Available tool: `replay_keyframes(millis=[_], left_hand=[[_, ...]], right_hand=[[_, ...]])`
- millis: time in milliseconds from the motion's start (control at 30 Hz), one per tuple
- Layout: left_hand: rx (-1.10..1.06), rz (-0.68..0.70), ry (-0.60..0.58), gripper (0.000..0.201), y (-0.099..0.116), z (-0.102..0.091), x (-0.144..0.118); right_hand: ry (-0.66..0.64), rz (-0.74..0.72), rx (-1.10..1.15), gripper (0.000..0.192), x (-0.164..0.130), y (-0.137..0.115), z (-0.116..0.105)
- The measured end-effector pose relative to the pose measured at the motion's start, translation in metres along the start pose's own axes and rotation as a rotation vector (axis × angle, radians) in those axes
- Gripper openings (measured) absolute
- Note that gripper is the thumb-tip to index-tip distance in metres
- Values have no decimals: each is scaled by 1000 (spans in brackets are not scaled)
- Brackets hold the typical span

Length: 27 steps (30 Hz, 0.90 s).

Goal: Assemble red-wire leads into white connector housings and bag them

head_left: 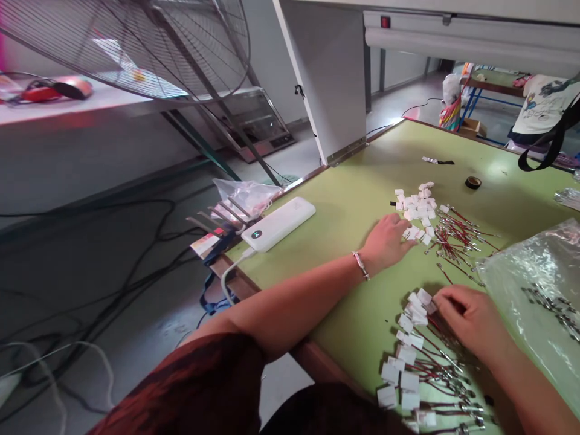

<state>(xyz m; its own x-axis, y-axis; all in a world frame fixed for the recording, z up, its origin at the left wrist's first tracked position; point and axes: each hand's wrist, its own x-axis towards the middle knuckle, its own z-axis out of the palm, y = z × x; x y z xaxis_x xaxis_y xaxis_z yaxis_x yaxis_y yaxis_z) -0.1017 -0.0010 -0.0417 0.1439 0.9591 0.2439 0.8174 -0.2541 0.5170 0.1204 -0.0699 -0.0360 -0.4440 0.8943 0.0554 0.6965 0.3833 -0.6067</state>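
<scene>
Head view: assembled leads (421, 368) stacked lower right, pinched by right hand (466, 314); loose connectors (419, 208) mid-right fingered by left hand (385, 241), loosely curled; much judged remaining.

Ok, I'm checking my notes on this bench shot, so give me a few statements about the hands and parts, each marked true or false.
1. The left hand reaches into the pile of loose white connectors. True.
2. The right hand holds the black tape roll. False: the roll lies apart, farther up the table; the hand rests on assembled red-wire pieces.
3. The white power bank lies near the table's edge. True.
4. The left wrist is bare. False: it wears a bracelet.
</scene>
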Motion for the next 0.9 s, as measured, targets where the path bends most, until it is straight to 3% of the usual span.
replay_keyframes(millis=[100,200,300,467,533,700,900], left_hand=[[102,33,-38,31,-3,6,6],[74,42,-29,20,-3,9,6],[37,59,-8,14,-6,7,5],[-132,59,31,12,-7,0,-3],[-384,-17,-46,13,-2,-2,-9],[-1071,-238,-379,17,14,5,-23],[-1315,-279,-482,17,16,14,-27]], right_hand=[[226,126,-304,22,9,10,0],[140,219,-527,20,14,14,4],[69,246,-578,23,14,13,7],[160,226,-374,18,9,17,2],[175,230,-220,18,8,17,-2],[104,251,178,28,6,4,-7],[130,214,272,35,2,-8,-4]])
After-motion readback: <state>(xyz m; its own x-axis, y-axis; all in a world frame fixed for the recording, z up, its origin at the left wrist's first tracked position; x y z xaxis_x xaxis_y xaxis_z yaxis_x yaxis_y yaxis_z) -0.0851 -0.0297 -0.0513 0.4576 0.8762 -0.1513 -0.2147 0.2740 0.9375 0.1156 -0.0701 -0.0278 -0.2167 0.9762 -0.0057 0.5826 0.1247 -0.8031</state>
